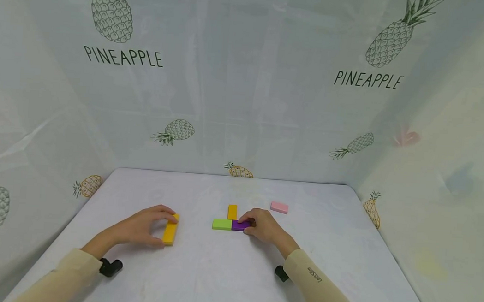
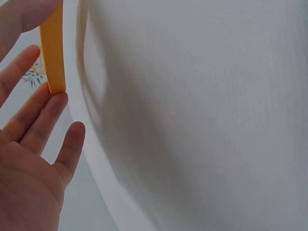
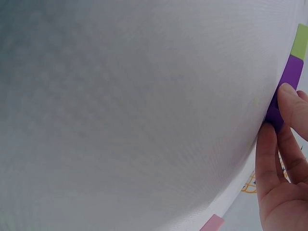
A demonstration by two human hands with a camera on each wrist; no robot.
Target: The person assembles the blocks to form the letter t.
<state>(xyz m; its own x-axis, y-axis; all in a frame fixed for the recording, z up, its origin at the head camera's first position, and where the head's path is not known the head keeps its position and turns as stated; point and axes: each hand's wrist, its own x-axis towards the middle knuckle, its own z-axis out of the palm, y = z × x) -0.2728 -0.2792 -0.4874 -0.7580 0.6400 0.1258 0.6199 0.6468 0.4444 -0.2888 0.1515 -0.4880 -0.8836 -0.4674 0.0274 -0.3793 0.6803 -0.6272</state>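
With thumb and fingertips at its two ends, my left hand pinches a long yellow block on the left of the table. In the left wrist view the same yellow block stands between the thumb and fingers. My right hand holds a purple block between thumb and fingers, partly covering it. End to end with the purple block lies a lime green block; the right wrist view shows this green block touching it. A shorter yellow block lies just behind their joint.
A pink block lies farther back to the right of the right hand. The white table ends at a pineapple-printed curtain at the back and sides. A dark device sits at the left wrist, another dark device at the right.
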